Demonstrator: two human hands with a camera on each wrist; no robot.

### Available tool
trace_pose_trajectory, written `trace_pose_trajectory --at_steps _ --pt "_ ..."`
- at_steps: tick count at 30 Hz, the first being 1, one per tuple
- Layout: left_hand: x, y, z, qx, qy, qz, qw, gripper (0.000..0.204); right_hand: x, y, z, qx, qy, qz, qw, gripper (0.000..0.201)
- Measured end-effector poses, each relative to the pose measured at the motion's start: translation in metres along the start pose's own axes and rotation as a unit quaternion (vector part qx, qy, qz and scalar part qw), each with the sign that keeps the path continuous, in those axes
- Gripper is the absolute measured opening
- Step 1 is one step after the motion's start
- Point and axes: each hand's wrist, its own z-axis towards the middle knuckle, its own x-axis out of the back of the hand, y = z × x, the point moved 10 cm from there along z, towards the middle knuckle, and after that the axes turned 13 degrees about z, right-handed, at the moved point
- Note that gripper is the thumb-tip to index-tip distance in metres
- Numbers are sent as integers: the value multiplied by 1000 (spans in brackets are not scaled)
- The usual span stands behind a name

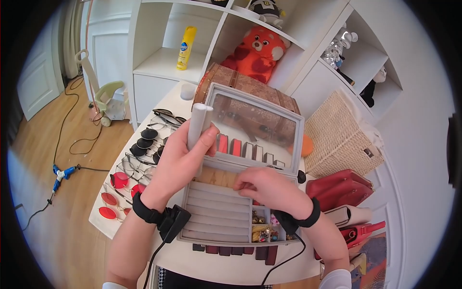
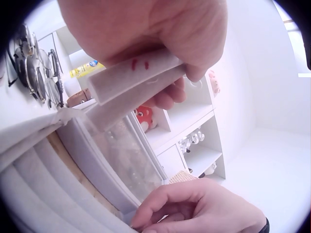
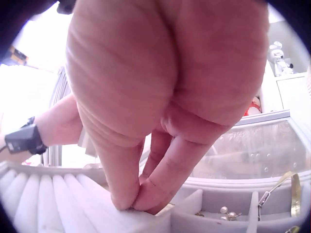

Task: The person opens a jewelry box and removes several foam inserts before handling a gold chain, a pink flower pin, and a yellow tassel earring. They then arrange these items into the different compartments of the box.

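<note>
My left hand is raised above a grey jewelry box and grips two white padded ring rolls side by side. Two short red marks show on one of these in the left wrist view. More padded rolls lie in rows in the box's left section, with a strip of bare wooden bottom behind them. My right hand reaches down into the box, thumb and fingertips pinching the end of a padded roll beside the divider. The fingertips partly hide that spot. The windowed lid stands raised.
Small jewelry fills compartments at the box's right. Glasses and sunglasses cover the table's left side. Behind the lid sits a brown patterned chest. A wicker basket and red bags stand at the right. Dark blocks line the front edge.
</note>
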Motion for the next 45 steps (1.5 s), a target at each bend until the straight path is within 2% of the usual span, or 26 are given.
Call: trace_pose_trajectory --at_steps 2,6,9,12,14,15,17,18,20,21,23,27,30,32,36,38,42,44,45 --pt "0 -1 0 2 1 6 1000 30 -6 3 2 25 16 -34 999 14" --pt "0 0 0 3 -1 12 1000 30 -5 5 2 5 19 0 1000 13" --pt "3 0 0 7 2 -11 1000 32 -7 1 1 10 1 -13 1000 14" --pt "-2 -2 -1 36 -29 -63 997 36 -5 -9 1 25 4 -45 999 14" --pt "-11 -10 -4 85 -44 -160 982 39 14 -17 -1 -34 60 55 996 25" --pt "-12 -12 -4 86 -44 -161 982 39 12 -22 -3 -35 59 54 996 25" --pt "-18 -15 -5 96 -76 -181 976 37 21 -36 -3 5 152 149 977 39" --pt "-17 -12 -5 96 -76 -180 976 37 17 -39 -1 5 153 149 977 39" --pt "-31 -5 -10 131 -127 -282 942 38 12 -52 2 45 163 97 981 46" --pt "-33 -6 -9 130 -129 -281 942 38 13 -53 4 46 164 97 981 46" --pt "-36 -8 -8 107 -133 -305 937 37 6 -37 11 -45 128 162 977 44" --pt "-24 -9 -5 98 -112 -232 961 38 5 -16 11 -62 128 222 964 41" --pt "-14 -12 -2 90 -74 -204 972 39 8 -7 7 -29 160 268 950 37" --pt "-10 -14 0 79 -68 -157 982 40 11 -12 6 -34 144 214 965 35" --pt "-15 -20 -1 74 -72 -171 980 37 13 -10 4 -54 160 218 961 35" --pt "-16 -19 -2 86 -74 -164 980 35 21 -17 2 -9 206 162 965 36" --pt "-12 -18 -2 84 -73 -127 986 34 27 -8 -1 5 230 158 960 35" --pt "6 -22 2 96 17 -114 989 34 32 -8 -4 -11 219 74 973 35" --pt "9 -26 4 97 16 -114 989 34 34 -5 -7 -12 219 74 973 35"
